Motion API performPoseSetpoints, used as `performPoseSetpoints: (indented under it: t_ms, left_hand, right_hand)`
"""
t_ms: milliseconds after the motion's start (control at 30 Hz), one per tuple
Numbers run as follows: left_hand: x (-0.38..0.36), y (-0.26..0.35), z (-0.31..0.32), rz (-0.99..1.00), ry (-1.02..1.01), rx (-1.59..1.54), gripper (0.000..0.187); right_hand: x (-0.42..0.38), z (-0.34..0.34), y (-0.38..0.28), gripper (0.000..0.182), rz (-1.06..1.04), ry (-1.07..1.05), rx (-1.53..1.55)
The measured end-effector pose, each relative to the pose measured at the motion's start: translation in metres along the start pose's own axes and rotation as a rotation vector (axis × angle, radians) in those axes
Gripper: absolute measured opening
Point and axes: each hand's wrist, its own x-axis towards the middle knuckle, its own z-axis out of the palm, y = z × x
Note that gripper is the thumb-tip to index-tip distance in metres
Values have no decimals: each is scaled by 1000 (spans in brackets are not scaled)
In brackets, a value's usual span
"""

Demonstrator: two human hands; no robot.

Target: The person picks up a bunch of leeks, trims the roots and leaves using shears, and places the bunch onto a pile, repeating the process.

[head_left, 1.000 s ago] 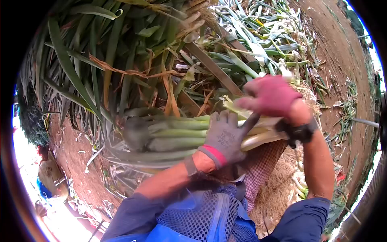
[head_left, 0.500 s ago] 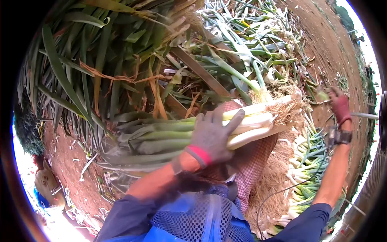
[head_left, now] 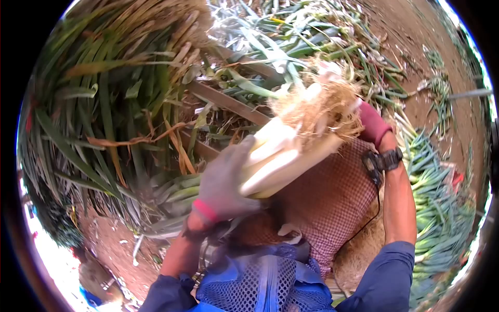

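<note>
A bunch of leeks (head_left: 275,161) lies across my lap, white shafts up and to the right, green leaves trailing off to the left. My left hand (head_left: 223,179), in a grey glove with a pink cuff, is wrapped round the shafts. At the far end, a thick tangle of pale roots (head_left: 322,109) sticks out. My right hand (head_left: 371,125), in a dark red glove, is right at those roots, and its fingers are hidden behind them. Under the bunch, a checked cloth (head_left: 338,192) covers my legs.
A large heap of leafy leeks (head_left: 104,119) rises on the left. Cut leaves (head_left: 312,31) litter the ground ahead, beside wooden slats (head_left: 228,101). Trimmed leeks (head_left: 436,208) lie in a row at the right. Bare brown soil (head_left: 416,47) shows beyond.
My right hand has come in from the far right to the root end. The bunch has tilted, its roots swinging up and nearer. My left hand has shifted left with it.
</note>
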Motion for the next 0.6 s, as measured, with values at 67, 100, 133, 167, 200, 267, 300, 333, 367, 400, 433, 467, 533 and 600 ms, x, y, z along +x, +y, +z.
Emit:
performPoseSetpoints:
  t_ms: [67,100,133,167,200,267,300,333,367,400,433,467,533,600]
  left_hand:
    - [-5,-9,2,27,-14,20,128]
    - [-6,-5,0,-3,-52,31,131]
    - [-9,-4,0,-15,-50,11,132]
    - [-12,-6,0,-29,-45,-7,134]
    - [-15,-9,0,-52,-59,-29,137]
    - [-15,-2,0,-76,-77,-55,137]
    - [-16,1,-1,-117,-81,-97,137]
    - [-16,0,-1,-88,-99,-72,136]
    - [-17,0,-2,-79,-102,-62,136]
    - [-18,0,-3,-61,-95,-55,134]
    - [-20,1,-3,-51,-91,-51,133]
    - [-20,3,-4,-74,-105,-97,133]
    - [-26,1,-1,-121,-90,-164,133]
    - [-25,5,-1,-159,-68,-225,133]
  right_hand:
    - [0,25,34,24,-111,147,303]
    - [-3,35,42,30,-102,134,455]
    - [-13,72,49,32,-37,244,956]
    - [-27,106,49,34,17,356,1455]
    - [-49,112,33,38,-82,220,1238]
    - [-73,126,3,42,-174,71,975]
    - [-77,143,-12,43,-106,128,1053]
    - [-77,159,-23,43,-55,174,1112]
    - [-75,168,-27,44,-12,225,1162]
    - [-72,172,-27,44,19,268,1208]
    - [-68,173,-24,44,44,292,1248]
    - [-62,172,-19,45,67,305,1286]
    - [-50,171,-13,46,115,331,1318]
    - [-30,178,-13,47,180,370,1336]
